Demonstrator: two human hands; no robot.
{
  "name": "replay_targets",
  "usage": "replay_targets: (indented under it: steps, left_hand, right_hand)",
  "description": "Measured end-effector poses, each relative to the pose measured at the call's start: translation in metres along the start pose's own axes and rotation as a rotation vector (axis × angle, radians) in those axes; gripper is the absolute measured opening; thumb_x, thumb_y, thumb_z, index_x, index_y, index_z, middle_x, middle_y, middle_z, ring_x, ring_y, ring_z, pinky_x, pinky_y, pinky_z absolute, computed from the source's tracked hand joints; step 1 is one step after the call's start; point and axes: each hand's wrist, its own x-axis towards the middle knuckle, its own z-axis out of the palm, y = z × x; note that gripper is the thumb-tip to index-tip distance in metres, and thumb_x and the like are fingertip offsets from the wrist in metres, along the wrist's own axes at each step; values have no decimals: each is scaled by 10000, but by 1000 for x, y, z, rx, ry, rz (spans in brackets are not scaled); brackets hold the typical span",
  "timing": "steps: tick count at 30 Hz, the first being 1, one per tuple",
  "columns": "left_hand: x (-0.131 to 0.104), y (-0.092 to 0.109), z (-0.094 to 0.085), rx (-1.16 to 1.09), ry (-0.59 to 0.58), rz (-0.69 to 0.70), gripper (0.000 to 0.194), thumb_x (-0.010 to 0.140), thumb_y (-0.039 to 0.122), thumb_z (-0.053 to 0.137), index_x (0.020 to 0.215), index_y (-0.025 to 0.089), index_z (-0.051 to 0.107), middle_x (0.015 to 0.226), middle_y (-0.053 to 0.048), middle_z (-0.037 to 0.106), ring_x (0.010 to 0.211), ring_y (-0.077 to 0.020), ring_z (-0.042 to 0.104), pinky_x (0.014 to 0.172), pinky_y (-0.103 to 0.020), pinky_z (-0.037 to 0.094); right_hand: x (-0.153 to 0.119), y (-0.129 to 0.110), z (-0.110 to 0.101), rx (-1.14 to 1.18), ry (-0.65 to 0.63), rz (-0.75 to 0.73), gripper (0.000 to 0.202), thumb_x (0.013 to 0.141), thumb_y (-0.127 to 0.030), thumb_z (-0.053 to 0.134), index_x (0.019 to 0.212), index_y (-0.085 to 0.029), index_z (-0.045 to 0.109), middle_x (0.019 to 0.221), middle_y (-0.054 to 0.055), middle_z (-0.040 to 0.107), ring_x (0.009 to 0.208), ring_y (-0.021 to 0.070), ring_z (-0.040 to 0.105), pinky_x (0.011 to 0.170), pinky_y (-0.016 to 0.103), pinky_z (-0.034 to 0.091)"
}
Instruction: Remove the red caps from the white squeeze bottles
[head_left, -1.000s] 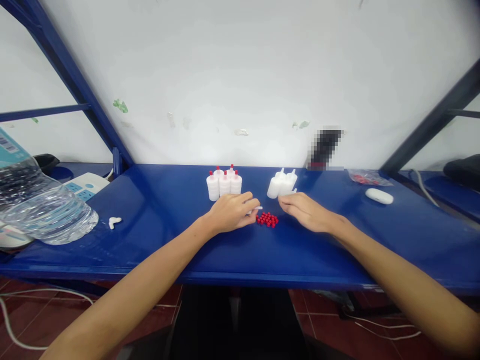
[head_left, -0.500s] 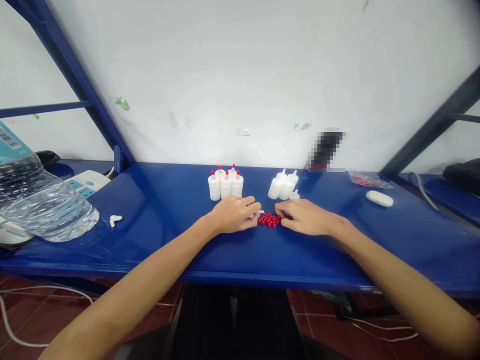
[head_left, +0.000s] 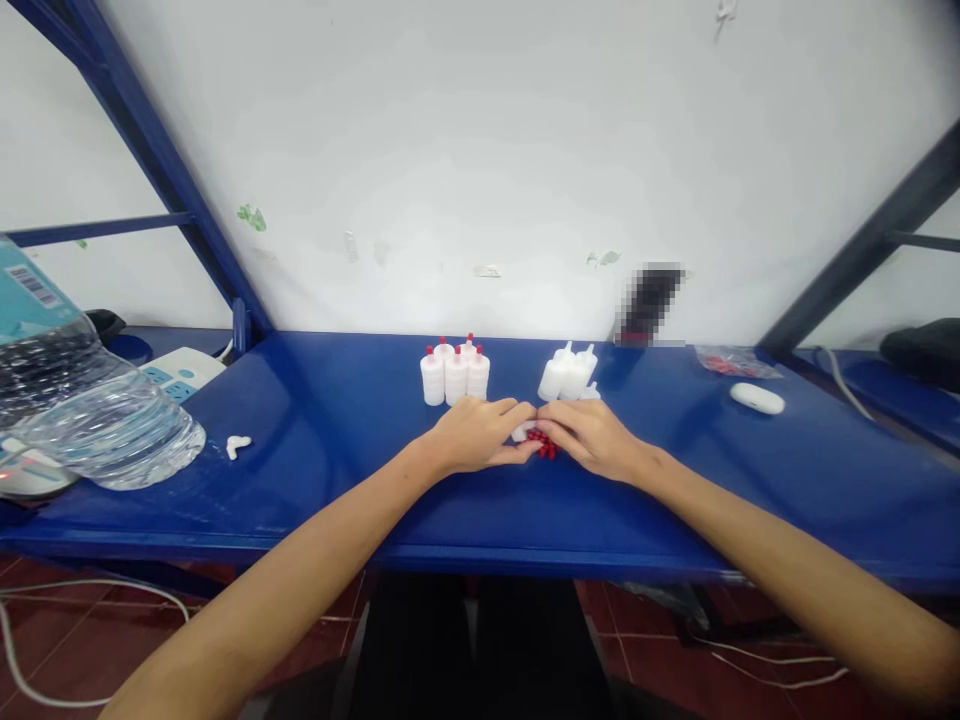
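Note:
My left hand [head_left: 487, 435] is closed around a small white bottle [head_left: 523, 431] lying on its side, its nozzle pointing right. Fingers of my right hand [head_left: 589, 436] are pinched at the nozzle's tip, touching my left fingertips; what they grip is too small to make out. Beneath both hands lies a pile of small red caps [head_left: 550, 448], partly covered. Behind my left hand stand several white bottles with red tips [head_left: 455, 378]. Several white bottles without red tips [head_left: 568, 374] are behind my right hand.
A large clear water bottle [head_left: 112, 410] and a power strip [head_left: 184, 372] are at the left, near a white earbud-like piece [head_left: 238, 445]. On the right lie a white case [head_left: 757, 398] and a plastic bag with red pieces [head_left: 735, 362].
My right hand has moved left from the red caps to the white bottle's nozzle, so both hands now meet. The view has shifted slightly.

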Motion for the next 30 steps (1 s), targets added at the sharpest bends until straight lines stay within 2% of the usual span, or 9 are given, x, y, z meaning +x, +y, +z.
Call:
replay_targets:
  steps: [3,5,7,12,17,20,23,25,30]
  left_hand:
    - [-1,-1,-5,-148,-41,-106,412,988,496,440,1237,175,503,847,-19,687,631,-144,616,512,-223,360]
    - [-1,-3,-9,-192,-60,-134,340,1009,427,375,1110,156,552,800,-24,660,634,-147,595,541,-233,380]
    - [-2,-6,-12,-201,-73,-121,323,1002,330,319,860,163,557,746,-30,617,626,-149,557,573,-256,392]
    - [-5,-15,-18,-298,7,-69,290,949,232,287,733,188,474,689,-22,551,613,-150,494,622,-284,409]
    - [-12,-23,-21,-357,103,-108,183,884,178,334,770,184,478,662,-7,533,584,-148,467,592,-287,399]
    - [-11,-22,-18,-310,111,-153,167,919,180,381,833,169,523,734,-21,580,641,-151,509,630,-288,427]
    - [-8,-17,-14,-299,83,-113,204,999,249,407,979,148,583,911,-64,639,772,-160,581,721,-291,477]
    - [-6,-14,-11,-292,80,-65,248,1014,344,461,1055,146,603,951,-71,660,802,-160,614,726,-279,493]
    - [-7,-10,3,-222,178,-5,329,936,478,582,1015,161,627,812,-27,697,690,-144,650,612,-235,470]
  right_hand:
    - [-7,17,-7,-76,219,82,254,1011,-302,382,830,-214,536,614,-16,566,511,130,490,545,258,346]
    - [-13,34,-18,-149,360,211,251,985,-308,375,794,-221,512,603,-8,550,519,147,490,555,276,342]
    - [-18,50,-31,-233,397,371,242,955,-306,387,754,-225,493,612,8,556,555,168,513,584,290,344]
    - [-25,75,-44,-384,211,671,239,916,-328,410,750,-220,543,656,38,608,602,194,534,577,299,293]
    - [-21,77,-38,-350,52,731,275,918,-376,422,786,-214,601,674,26,640,588,175,519,567,284,278]
    - [-20,75,-38,-360,43,745,294,925,-417,427,794,-221,602,684,19,644,598,179,526,567,281,277]
    - [-21,68,-39,-339,168,679,322,941,-425,411,773,-214,588,642,18,612,586,179,529,582,286,310]
    - [-21,57,-37,-261,217,507,317,956,-403,401,787,-204,580,630,12,593,569,165,529,599,283,347]
    - [-5,11,-10,-83,43,54,276,980,-427,463,1011,-179,580,652,-17,578,548,135,519,579,257,381]
